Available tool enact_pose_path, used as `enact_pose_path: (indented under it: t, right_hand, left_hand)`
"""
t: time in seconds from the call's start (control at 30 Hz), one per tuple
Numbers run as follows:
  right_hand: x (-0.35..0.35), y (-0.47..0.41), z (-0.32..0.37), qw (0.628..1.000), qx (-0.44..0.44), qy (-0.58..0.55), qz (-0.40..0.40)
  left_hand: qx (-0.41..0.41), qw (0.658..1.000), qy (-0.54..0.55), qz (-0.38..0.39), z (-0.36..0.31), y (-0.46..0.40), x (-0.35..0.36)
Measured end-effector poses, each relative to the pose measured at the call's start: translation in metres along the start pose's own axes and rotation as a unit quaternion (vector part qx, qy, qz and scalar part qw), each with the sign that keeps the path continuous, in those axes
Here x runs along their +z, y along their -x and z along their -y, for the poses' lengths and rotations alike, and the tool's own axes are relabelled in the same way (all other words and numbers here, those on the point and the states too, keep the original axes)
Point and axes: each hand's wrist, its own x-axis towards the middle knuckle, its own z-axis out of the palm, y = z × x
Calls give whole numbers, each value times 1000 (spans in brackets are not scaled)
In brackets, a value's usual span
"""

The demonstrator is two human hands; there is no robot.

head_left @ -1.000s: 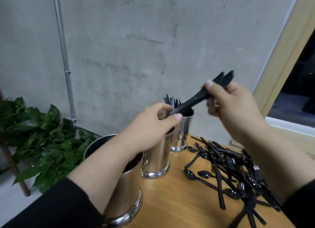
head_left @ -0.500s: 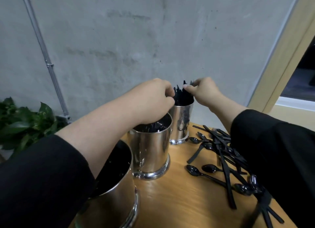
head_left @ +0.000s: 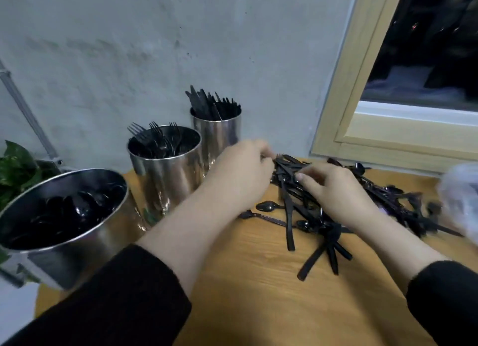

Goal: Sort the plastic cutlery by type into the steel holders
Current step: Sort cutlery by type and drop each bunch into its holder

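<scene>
Back at the pile [head_left: 336, 201] on the bench [head_left: 258, 281], both hands' fingers curled into it (grip unclear), next picking one type for its holder [head_left: 165, 175].

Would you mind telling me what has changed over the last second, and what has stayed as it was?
Both hands have come down from the far holder to the loose pile of cutlery on the table. The knives the right hand carried a second ago are let go and no longer in its grasp; the left hand now reaches into the pile too. The three holders stand where they were.
</scene>
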Motion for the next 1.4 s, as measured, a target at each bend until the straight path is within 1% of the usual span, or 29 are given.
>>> enact_pose_path:
  t: [0.07, 0.13, 0.23, 0.33, 0.43, 0.53, 0.63, 0.73, 0.83, 0.87, 0.93, 1.0, 1.07, 1.13, 1.17, 1.23, 1.27, 1.33, 1.4]
  right_hand:
    - [-2, 37, -28, 1000, -7, 20, -8]
    - [4, 58, -50, 999, -21, 46, -12]
    - [21, 77, -66, 997, -30, 76, -6]
    - [35, 79, -73, 994, -43, 94, 24]
    - [39, 69, -77, 994, -51, 94, 9]
    - [46, 70, -77, 995, -40, 88, 34]
    - [49, 71, -76, 996, -26, 70, 43]
    - [47, 70, -78, 996, -20, 71, 46]
    - [47, 71, -76, 998, -36, 57, 11]
    - [46, 72, -74, 998, -41, 36, -12]
    - [44, 72, -74, 996, -56, -16, -75]
    - [38, 74, -70, 987, -58, -67, -132]
    - [33, 77, -66, 977, -45, -114, -174]
    - [30, 79, -60, 968, -52, -139, -202]
    - [29, 79, -58, 966, -70, -137, -209]
    - [30, 79, -54, 965, -121, -107, -207]
    - [32, 78, -53, 966, -141, -87, -200]
    - [37, 76, -51, 968, -160, -49, -186]
    - [42, 76, -49, 969, -167, -33, -177]
  left_hand:
    - [-27, 998, -49, 2, 16, 12, 42]
    - [-45, 993, -111, -21, 37, 19, 75]
    - [-75, 985, -150, -48, 62, 25, 103]
    - [-92, 976, -194, -35, 76, 21, 122]
    - [-74, 978, -191, -36, 79, 14, 129]
    - [-69, 979, -187, -30, 78, 12, 132]
    - [-67, 983, -167, -25, 78, 13, 130]
    - [-66, 992, -105, -25, 80, 12, 122]
    - [-77, 993, 36, -83, 76, 15, 116]
    - [-84, 986, 97, -110, 75, 16, 114]
    - [-102, 959, 218, -149, 71, 18, 112]
    - [-105, 932, 285, -198, 70, 18, 110]
    - [-109, 906, 342, -223, 69, 17, 107]
    - [-108, 890, 390, -210, 63, 19, 105]
    - [-104, 896, 385, -195, 60, 21, 106]
    - [-93, 929, 327, -148, 51, 25, 111]
    - [-94, 936, 316, -123, 46, 27, 115]
    - [-102, 924, 358, -81, 36, 31, 122]
    - [-111, 911, 391, -65, 29, 33, 130]
